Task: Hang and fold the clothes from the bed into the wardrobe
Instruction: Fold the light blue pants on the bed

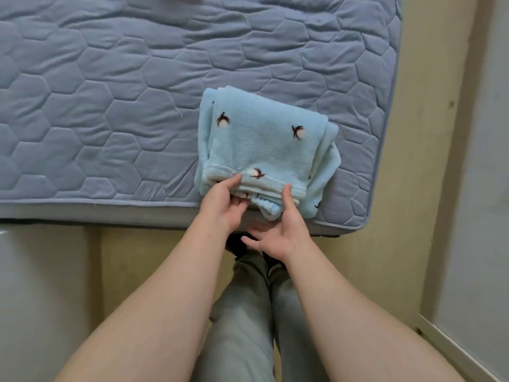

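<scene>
Left hand (221,201) pinches the near edge of the folded pale-blue fleece garment (261,144); right hand (278,232), spread wide, seemingly only thumbs it. Slide both under, lift level.

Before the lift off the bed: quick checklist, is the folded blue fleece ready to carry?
1. Fold finished: ok, the folded fleece sits as a compact stack near the edge of the mattress.
2. Grip, left hand: ok, it pinches the near edge.
3. Grip, right hand: not ok, only the thumb touches the edge; the fingers are spread open below it.
4. Loose ends: not ok, a gathered hem pokes out between the hands.
5. Route to the wardrobe: cannot tell, not in view.
</scene>
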Motion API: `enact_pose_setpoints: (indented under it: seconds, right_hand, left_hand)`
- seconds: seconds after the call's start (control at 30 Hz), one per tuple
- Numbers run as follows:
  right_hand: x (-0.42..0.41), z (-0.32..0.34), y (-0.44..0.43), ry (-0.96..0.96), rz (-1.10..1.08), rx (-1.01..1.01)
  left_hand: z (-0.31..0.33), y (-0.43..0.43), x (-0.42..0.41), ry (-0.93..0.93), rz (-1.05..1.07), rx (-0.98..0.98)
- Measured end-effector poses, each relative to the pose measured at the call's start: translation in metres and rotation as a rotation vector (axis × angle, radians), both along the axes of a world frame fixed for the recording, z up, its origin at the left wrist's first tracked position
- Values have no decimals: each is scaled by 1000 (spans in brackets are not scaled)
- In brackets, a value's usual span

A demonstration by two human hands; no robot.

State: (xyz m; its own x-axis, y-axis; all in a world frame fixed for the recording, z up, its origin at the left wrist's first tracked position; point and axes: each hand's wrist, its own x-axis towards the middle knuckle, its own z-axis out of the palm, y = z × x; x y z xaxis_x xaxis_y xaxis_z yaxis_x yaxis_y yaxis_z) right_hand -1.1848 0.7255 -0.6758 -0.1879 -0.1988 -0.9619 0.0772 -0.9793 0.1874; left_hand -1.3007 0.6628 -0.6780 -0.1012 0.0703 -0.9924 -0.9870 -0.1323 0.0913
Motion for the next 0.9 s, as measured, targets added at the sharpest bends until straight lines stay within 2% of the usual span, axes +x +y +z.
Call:
enact_pose_setpoints:
  seconds: [0.13, 0.33, 0.6, 0.77, 0.9]
  right_hand:
    - [-8, -13, 7, 12, -100, 133]
    - [-11, -26, 13, 29, -189, 148]
    - [-14, -5, 6, 0, -216, 245]
    - [-18, 68, 9, -177, -223, 405]
    - [-1, 162, -4, -305, -261, 434]
  left_hand:
    - [-8, -4, 0, 19, -58, 6]
    - [-17, -3, -16, -63, -367, -142]
    - [0, -13, -3, 80, -213, -24]
    - [77, 2, -5, 127, -261, -34]
    - [177, 16, -9, 131, -503, -97]
